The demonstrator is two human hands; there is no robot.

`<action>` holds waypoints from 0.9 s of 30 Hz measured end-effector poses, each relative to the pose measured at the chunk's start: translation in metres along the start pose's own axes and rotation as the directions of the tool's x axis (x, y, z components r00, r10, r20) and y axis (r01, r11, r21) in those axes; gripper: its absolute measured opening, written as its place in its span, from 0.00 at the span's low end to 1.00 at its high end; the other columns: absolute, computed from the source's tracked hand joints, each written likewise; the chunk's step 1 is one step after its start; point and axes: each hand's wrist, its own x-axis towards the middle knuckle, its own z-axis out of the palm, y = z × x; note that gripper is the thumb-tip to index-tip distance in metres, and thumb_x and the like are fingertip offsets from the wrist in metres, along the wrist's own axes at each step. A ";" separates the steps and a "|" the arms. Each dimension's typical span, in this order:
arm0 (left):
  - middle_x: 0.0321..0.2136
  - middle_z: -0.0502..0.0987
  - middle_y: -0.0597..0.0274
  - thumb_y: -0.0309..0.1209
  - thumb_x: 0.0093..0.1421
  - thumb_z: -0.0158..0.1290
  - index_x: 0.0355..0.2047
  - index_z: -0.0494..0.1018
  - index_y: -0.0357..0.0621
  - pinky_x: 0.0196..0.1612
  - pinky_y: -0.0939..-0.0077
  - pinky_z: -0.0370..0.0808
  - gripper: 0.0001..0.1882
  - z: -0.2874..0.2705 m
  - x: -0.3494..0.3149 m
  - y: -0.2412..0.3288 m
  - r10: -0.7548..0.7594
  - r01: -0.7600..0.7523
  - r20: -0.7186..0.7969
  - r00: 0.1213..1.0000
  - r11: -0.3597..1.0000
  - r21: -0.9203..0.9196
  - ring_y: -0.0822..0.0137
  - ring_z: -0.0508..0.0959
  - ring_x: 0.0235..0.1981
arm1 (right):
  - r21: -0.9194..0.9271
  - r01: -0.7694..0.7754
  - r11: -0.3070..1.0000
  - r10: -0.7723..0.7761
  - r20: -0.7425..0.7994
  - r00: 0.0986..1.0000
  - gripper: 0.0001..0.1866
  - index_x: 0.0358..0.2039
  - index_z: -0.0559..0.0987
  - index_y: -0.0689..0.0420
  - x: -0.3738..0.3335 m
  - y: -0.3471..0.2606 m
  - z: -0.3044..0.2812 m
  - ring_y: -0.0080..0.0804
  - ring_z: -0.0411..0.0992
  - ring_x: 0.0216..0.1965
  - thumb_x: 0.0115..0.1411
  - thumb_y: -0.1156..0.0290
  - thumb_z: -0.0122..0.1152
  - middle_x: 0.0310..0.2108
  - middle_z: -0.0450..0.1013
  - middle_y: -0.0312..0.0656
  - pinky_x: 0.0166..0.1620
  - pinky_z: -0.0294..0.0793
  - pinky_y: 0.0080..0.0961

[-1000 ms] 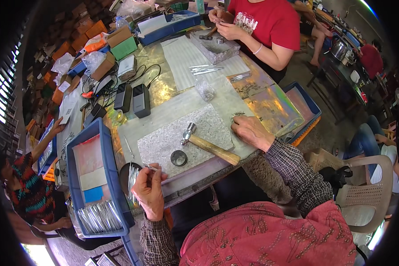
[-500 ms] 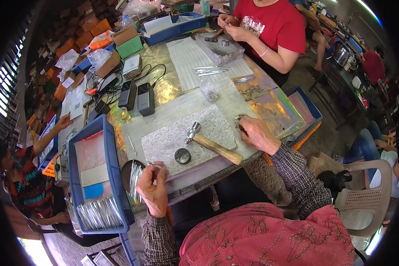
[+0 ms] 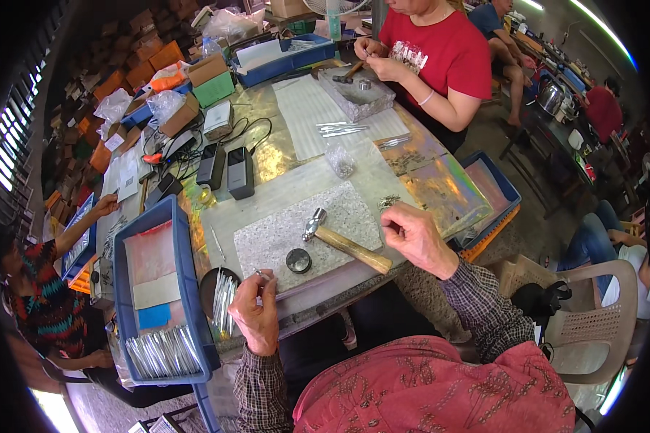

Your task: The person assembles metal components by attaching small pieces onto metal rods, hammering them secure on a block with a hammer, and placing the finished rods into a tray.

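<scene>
My left hand (image 3: 256, 312) is closed in a pinch at the slab's near left corner, around a thin silvery metal piece (image 3: 264, 274) whose tip shows above the fingers. Beside it, slim silvery metal strips (image 3: 224, 302) lie in a dark round dish. My right hand (image 3: 419, 239) hovers past the slab's right edge, fingertips pressed together; what they hold, if anything, is hidden. Just beyond them lies a pile of tiny metal parts (image 3: 388, 203). A ball-peen hammer (image 3: 350, 248) with a wooden handle and a round dark metal block (image 3: 298, 260) rest on the speckled stone slab (image 3: 267, 232).
A blue bin (image 3: 179, 249) with many metal strips stands left. Farther back are a clear bag (image 3: 339, 160) of small parts, two dark boxy devices (image 3: 240, 173) and cables. A co-worker in a red shirt (image 3: 440, 54) works across the table; another person (image 3: 61, 296) sits left.
My right hand has drawn back from the pile of tiny parts, toward me, uncovering it. My left hand keeps its pinch and has shifted slightly. The hammer and block stay on the slab.
</scene>
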 end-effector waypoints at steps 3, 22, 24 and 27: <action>0.32 0.82 0.54 0.18 0.54 0.58 0.31 0.73 0.32 0.34 0.77 0.76 0.05 0.000 -0.002 -0.001 0.030 -0.030 -0.024 0.999 1.000 -0.003 0.70 0.80 0.29 | 0.040 0.030 0.999 -0.029 -0.006 1.000 0.08 0.29 0.72 0.63 -0.001 -0.014 0.006 0.34 0.69 0.24 0.49 0.85 0.58 0.23 0.67 0.42 0.29 0.69 0.28; 0.35 0.79 0.52 0.22 0.64 0.53 0.43 0.72 0.33 0.34 0.72 0.82 0.08 0.014 -0.029 0.042 -0.346 0.445 0.328 0.879 0.353 -0.823 0.62 0.82 0.33 | 0.169 0.173 0.970 -0.192 0.104 0.976 0.10 0.29 0.71 0.59 -0.021 -0.074 0.069 0.46 0.73 0.26 0.48 0.82 0.61 0.24 0.70 0.44 0.28 0.71 0.36; 0.35 0.79 0.52 0.22 0.64 0.53 0.43 0.71 0.33 0.34 0.72 0.82 0.09 0.015 -0.030 0.042 -0.340 0.446 0.336 0.878 0.333 -0.831 0.63 0.82 0.33 | 0.163 0.206 0.965 -0.219 0.066 0.974 0.11 0.29 0.72 0.60 -0.022 -0.075 0.071 0.37 0.73 0.23 0.46 0.86 0.62 0.24 0.70 0.42 0.25 0.70 0.29; 0.35 0.79 0.52 0.23 0.64 0.53 0.44 0.71 0.33 0.34 0.72 0.82 0.09 0.015 -0.031 0.041 -0.337 0.446 0.337 0.879 0.329 -0.833 0.63 0.82 0.33 | 0.169 0.191 0.967 -0.206 0.074 0.976 0.11 0.29 0.72 0.60 -0.022 -0.076 0.071 0.37 0.73 0.23 0.46 0.86 0.62 0.24 0.70 0.42 0.25 0.70 0.28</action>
